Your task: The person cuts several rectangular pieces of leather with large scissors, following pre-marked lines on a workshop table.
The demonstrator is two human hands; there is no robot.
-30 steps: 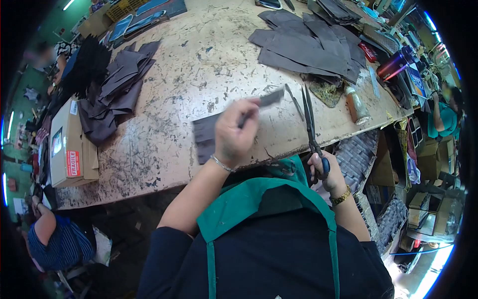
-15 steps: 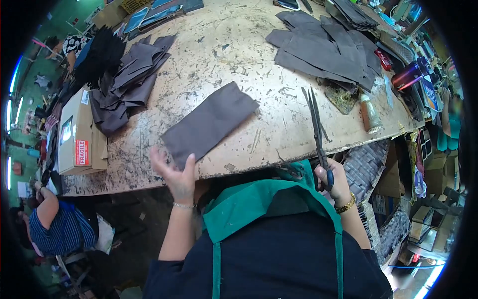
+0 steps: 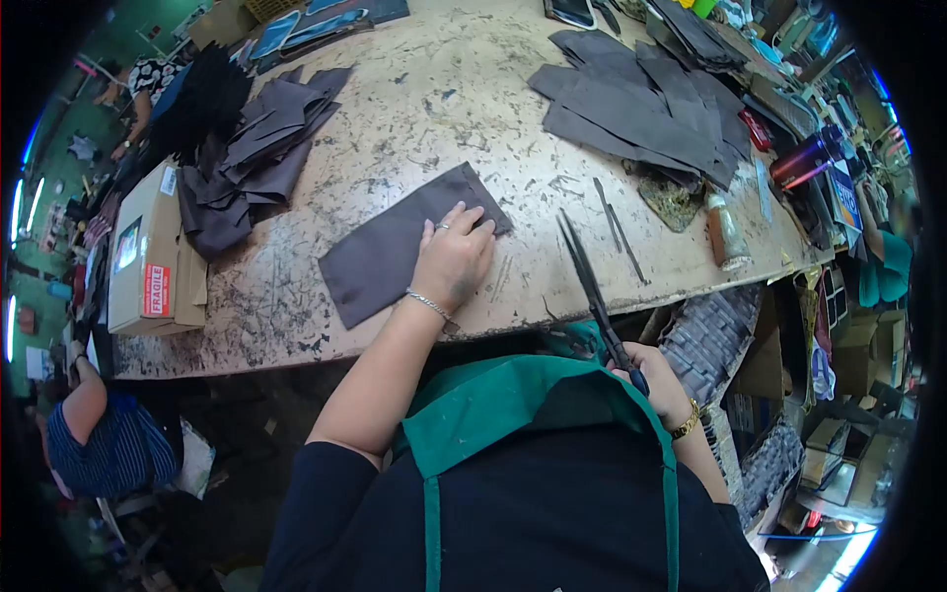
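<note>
A dark grey-brown fabric piece [image 3: 380, 257] lies flat on the worktable [image 3: 414, 118]. My left hand [image 3: 456, 255] rests on its right part, palm down with the fingers somewhat apart. At the table's front edge, my right hand [image 3: 656, 385] is wrapped round the handles of the black scissors [image 3: 589, 286], whose blades point up and left over the table. Two thin dark strips [image 3: 621, 232] lie on the table right of the blades.
Dark fabric piles lie at the left [image 3: 271, 138] and upper right [image 3: 641, 99]. A cardboard box [image 3: 187, 296] stands at the left edge. On the right are a glue-stained bottle [image 3: 725, 232] and a purple tumbler [image 3: 804, 163]. A person [image 3: 113, 444] sits lower left.
My left hand has moved right and come down onto the fabric piece. The scissors in my right hand have swung left, and their blades now look closer together.
</note>
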